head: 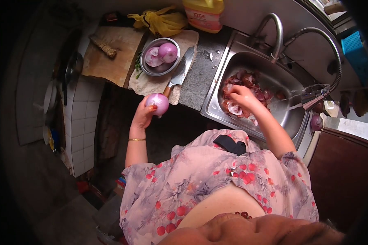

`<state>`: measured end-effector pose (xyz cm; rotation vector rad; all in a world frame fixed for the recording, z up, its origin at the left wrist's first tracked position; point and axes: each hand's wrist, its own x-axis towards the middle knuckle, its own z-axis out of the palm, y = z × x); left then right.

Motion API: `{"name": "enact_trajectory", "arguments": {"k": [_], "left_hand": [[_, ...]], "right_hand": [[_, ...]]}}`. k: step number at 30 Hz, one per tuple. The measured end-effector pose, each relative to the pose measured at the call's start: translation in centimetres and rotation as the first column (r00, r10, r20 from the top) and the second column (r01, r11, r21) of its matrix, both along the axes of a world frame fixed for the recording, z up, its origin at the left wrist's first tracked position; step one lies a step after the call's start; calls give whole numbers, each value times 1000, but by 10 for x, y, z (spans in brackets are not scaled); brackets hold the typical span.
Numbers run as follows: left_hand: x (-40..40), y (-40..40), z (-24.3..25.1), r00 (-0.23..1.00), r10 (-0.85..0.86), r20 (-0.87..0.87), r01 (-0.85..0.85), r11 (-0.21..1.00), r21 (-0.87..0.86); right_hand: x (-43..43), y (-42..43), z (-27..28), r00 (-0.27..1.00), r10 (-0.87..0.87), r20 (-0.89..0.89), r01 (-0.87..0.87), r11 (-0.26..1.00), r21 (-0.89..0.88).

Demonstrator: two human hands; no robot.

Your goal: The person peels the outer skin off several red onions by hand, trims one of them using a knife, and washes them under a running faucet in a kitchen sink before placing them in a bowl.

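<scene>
A peeled red onion (pixel 158 104) is in my left hand (pixel 145 111), held in front of the counter's edge. My right hand (pixel 242 96) is over the onion skins (pixel 248 80) heaped in the left part of the steel sink (pixel 286 72); its fingertips touch or hover just above them, and whether they grip any skin I cannot tell. A steel bowl (pixel 161 73) with peeled onions (pixel 167 52) stands on a cloth. Beside it lies a cleaver (pixel 184 67), its wooden handle towards my left hand. Water runs from the spray head (pixel 314 98) into the sink.
A wooden board (pixel 110 65) with a bound bundle of sticks (pixel 102 46) lies at the left. Behind the bowl are a yellow plastic bag (pixel 161 21) and a detergent jug (pixel 204 15). The curved faucet (pixel 276 36) rises behind the sink. An unpeeled onion (pixel 316 122) sits right of it.
</scene>
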<state>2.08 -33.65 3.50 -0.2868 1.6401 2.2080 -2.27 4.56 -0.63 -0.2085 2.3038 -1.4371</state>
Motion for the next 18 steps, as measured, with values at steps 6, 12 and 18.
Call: {"name": "enact_trajectory", "arguments": {"k": [6,12,18], "left_hand": [[21,79,17,999,-32,-5,32,992,122],[21,144,22,975,-221,26,212,959,191],[13,170,17,950,-311,17,297,922,248]], "right_hand": [[5,-85,16,634,212,743,304,815,-492],[10,-84,5,678,73,731,523,650,-551],[36,31,11,694,86,714,399,780,-482]]}}
